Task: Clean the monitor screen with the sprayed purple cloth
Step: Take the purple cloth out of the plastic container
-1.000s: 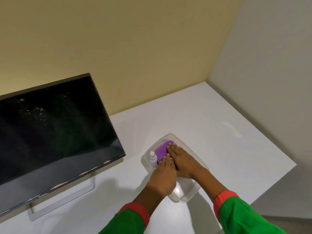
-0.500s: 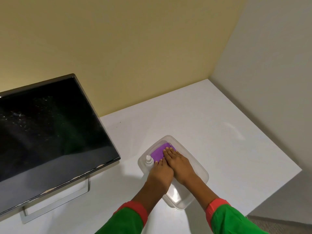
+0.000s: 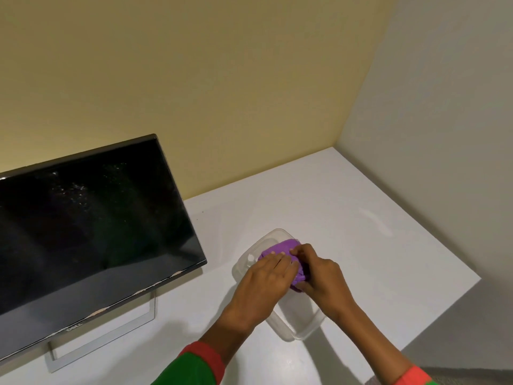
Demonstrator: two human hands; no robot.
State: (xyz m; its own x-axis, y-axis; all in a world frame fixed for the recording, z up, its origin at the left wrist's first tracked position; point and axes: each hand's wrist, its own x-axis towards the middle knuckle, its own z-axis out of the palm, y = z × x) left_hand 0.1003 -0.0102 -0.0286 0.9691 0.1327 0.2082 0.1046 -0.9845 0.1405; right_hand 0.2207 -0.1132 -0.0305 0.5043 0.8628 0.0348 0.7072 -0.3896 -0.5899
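Both hands met over the clear plastic container (image 3: 302,327) on the white table (image 3: 347,218). Well to the left of the hands stood the monitor (image 3: 83,229), upright on its stand (image 3: 100,337), with pale specks visible on the upper part of the dark screen. The long axis of the screen ran from the near left to the far right, so its right edge lay closest to the hands.

Left hand (image 3: 266,279) lay palm down, fingers extended and flat on the purple cloth (image 3: 277,250); it pressed rather than gripped. The cloth sat bunched at the far end of the container, partly under both hands. Right hand (image 3: 319,276) was curled around the cloth's right side, with fingers and thumb closed on a fold.

Judgement: the cloth was being gathered for lifting, and no wiping had begun. The coming move would carry the cloth leftward and upward to the screen. The left hand was the nearer one to the monitor, while the right hand held the firmer grasp on the cloth.
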